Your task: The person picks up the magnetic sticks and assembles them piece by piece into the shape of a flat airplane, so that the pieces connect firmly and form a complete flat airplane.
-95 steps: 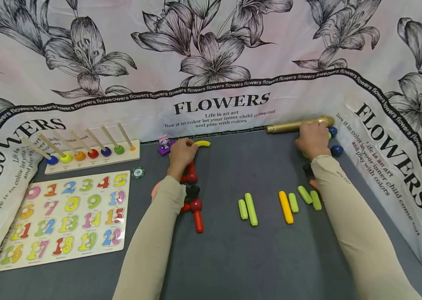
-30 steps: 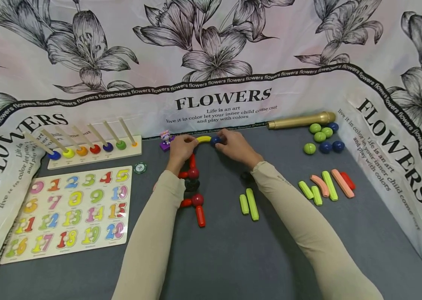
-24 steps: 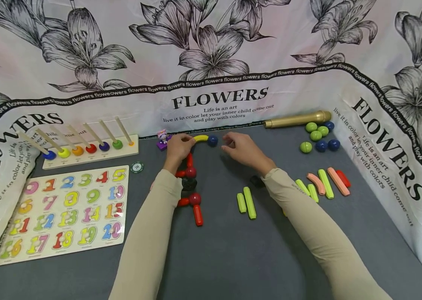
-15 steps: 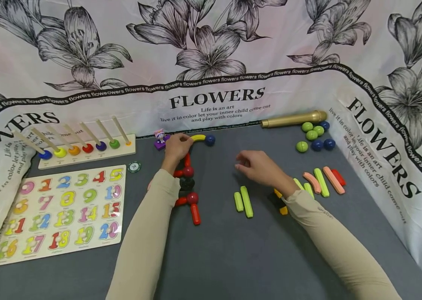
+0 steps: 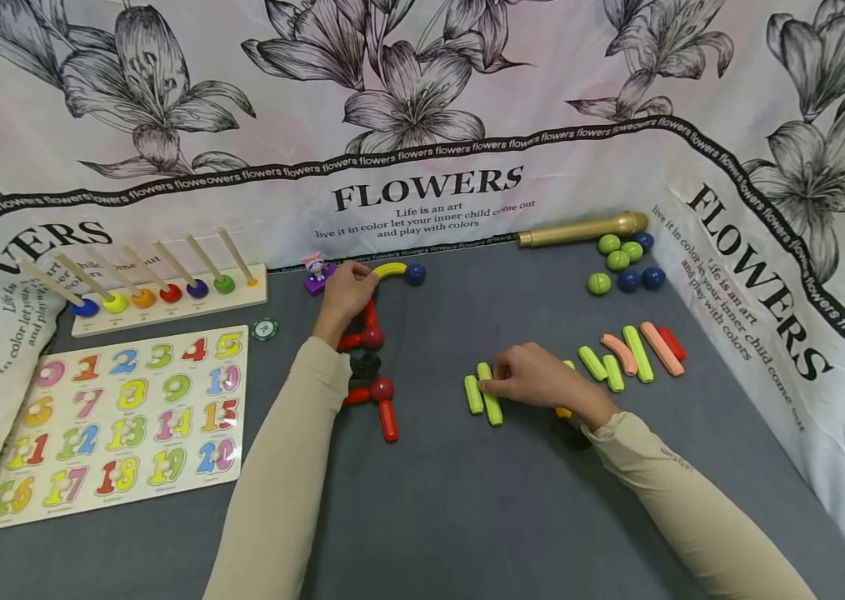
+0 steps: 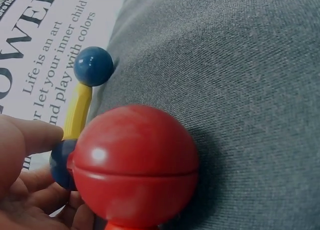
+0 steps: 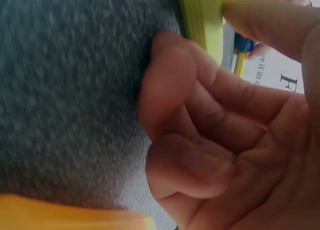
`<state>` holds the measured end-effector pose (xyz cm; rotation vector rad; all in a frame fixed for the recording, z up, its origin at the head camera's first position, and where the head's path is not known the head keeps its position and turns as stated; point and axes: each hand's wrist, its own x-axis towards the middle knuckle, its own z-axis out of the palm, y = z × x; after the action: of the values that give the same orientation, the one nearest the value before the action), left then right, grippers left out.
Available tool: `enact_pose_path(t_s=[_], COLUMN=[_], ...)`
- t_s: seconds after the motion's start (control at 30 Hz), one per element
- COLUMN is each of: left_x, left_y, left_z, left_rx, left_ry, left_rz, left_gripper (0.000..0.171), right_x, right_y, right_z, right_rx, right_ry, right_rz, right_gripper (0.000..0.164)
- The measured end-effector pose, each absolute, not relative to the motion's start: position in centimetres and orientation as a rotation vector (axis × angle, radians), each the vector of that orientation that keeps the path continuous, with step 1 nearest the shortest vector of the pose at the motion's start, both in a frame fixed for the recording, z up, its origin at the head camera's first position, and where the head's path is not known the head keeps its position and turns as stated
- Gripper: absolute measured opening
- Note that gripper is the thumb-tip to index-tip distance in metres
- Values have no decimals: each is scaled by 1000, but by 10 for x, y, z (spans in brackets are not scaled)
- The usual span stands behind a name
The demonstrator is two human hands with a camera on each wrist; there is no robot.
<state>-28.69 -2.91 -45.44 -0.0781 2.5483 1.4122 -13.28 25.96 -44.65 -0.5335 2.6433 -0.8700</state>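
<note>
My left hand pinches a dark blue ball at the far corner of a magnetic stick-and-ball build. From that ball a curved yellow stick runs right to another blue ball. Red balls and red sticks make up the nearer part, partly hidden by the left wrist and its black camera. My right hand has thumb and forefinger on either side of the longer light green stick; the other fingers are curled. A shorter green stick lies just left of it.
At right lie green sticks, salmon sticks, a red stick, and green balls and blue balls. A gold tube lies behind. Left are a number board, peg stand, chip and figurine.
My right hand fetched a blue ball from the right, set it on the yellow stick's end and let go. It then came nearer and right, down to the green sticks. The left hand stayed.
</note>
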Motion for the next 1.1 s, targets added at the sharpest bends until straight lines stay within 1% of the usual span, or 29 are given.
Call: enact_pose_path(t_s=[0.07,0.17,0.23,0.33,0.4,0.8,1.1], left_x=[-287,-287,-288,-290,-291,-289,-286], left_y=[-32,-35,-37,-39,-40,-39,-40], left_z=[-453,-452,-452,-453,-453,-456,-456], left_rx=[-76,-79,-78,-78,-79,-30,-15], left_ry=[2537,2533,2538,2545,2551,2529,2522], left_rz=[1425,1428,1422,1406,1394,1394,1424], left_gripper=[35,35,34,33,33,34,33], right_x=[-133,-138,-143,-155,-165,-230,-256], right_y=[258,257,256,254,250,200,181], right_z=[-446,-444,-443,-440,-438,-437,-449], right_rx=[-532,-498,-457,-394,-365,-227,-102], right_ry=[2622,2620,2622,2629,2636,2642,2676], right_rz=[-881,-895,-909,-941,-968,-1074,-1082], right_gripper=[34,34,31,23,21,28,29])
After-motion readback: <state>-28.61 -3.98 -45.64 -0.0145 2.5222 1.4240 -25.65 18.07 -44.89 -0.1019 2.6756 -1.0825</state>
